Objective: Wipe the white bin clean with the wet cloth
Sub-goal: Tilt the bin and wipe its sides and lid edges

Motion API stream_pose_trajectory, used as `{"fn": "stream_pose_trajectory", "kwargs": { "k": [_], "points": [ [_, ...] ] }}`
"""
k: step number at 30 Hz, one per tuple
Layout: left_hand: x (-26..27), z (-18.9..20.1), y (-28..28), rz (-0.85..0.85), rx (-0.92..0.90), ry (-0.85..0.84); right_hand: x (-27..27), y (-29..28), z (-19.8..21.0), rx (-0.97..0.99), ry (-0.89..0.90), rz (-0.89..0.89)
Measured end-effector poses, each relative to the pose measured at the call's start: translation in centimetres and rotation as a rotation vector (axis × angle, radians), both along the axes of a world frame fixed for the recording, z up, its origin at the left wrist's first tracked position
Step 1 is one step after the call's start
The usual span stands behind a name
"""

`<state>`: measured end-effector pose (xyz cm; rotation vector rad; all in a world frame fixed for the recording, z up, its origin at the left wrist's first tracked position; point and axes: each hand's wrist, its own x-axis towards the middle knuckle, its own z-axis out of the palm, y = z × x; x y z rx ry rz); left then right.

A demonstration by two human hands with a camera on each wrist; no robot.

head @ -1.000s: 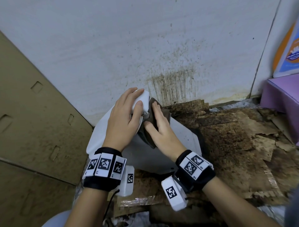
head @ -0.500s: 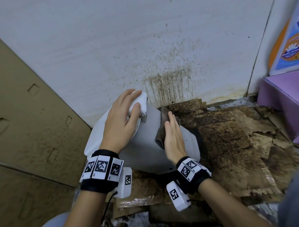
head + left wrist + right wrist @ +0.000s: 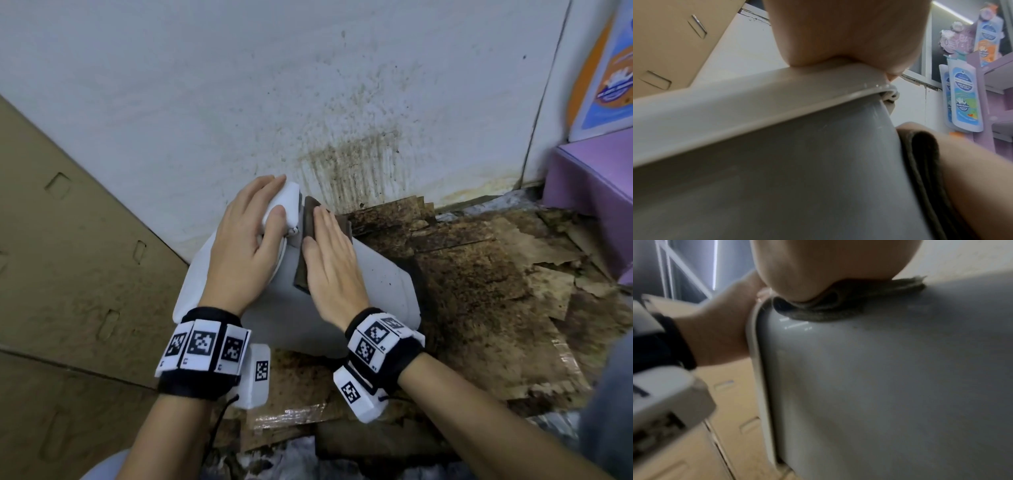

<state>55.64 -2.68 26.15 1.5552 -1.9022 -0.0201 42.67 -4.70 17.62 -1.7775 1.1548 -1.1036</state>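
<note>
The white bin (image 3: 383, 287) lies on its side on the floor, its lid end to the left near the wall. My left hand (image 3: 246, 240) grips the lid's top corner, fingers over the far edge and thumb on the near face. My right hand (image 3: 329, 260) lies flat and presses the dark brown cloth (image 3: 306, 219) against the bin's upper side, just right of the lid. In the left wrist view the cloth (image 3: 920, 154) sits folded between the bin wall (image 3: 777, 162) and my right hand. The right wrist view shows the cloth (image 3: 818, 311) squashed under my palm.
A large brown cardboard sheet (image 3: 68, 257) leans at the left, close to the lid. The white wall (image 3: 342, 102) behind is stained near the floor. Dirty, torn cardboard (image 3: 479, 291) covers the floor to the right. A purple shelf unit (image 3: 596, 192) stands at the far right.
My right hand flattened out on the cloth, which was bunched a second ago. It slid along the bin's side and is back close to the lid. The left hand kept its hold.
</note>
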Motion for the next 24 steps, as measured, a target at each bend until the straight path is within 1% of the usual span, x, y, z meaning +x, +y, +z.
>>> {"fn": "stream_pose_trajectory", "kwargs": {
  "k": [3, 5, 10, 16, 20, 24],
  "points": [
    [-0.1, -0.1, 0.0, 0.001, -0.015, 0.002, -0.8, 0.2, -1.3, -0.095, -0.002, -0.039],
    [-0.1, 0.0, 0.0, 0.003, -0.016, 0.005, -1.3, 0.0, -2.4, -0.111, 0.005, -0.062],
    [-0.2, 0.0, 0.0, 0.017, 0.0, 0.015, -3.5, -0.1, -6.1, -0.058, 0.029, -0.132],
    [-0.1, 0.0, 0.0, 0.014, 0.012, 0.031, -6.2, 0.0, -10.1, 0.112, 0.049, -0.206],
    [-0.2, -0.2, -0.1, 0.011, -0.013, 0.018, -6.4, 0.1, -10.4, 0.201, 0.059, -0.253],
    [-0.1, -0.2, 0.0, 0.017, -0.012, 0.009, -4.9, 0.4, -8.3, 0.227, 0.046, -0.235]
  ]
}}
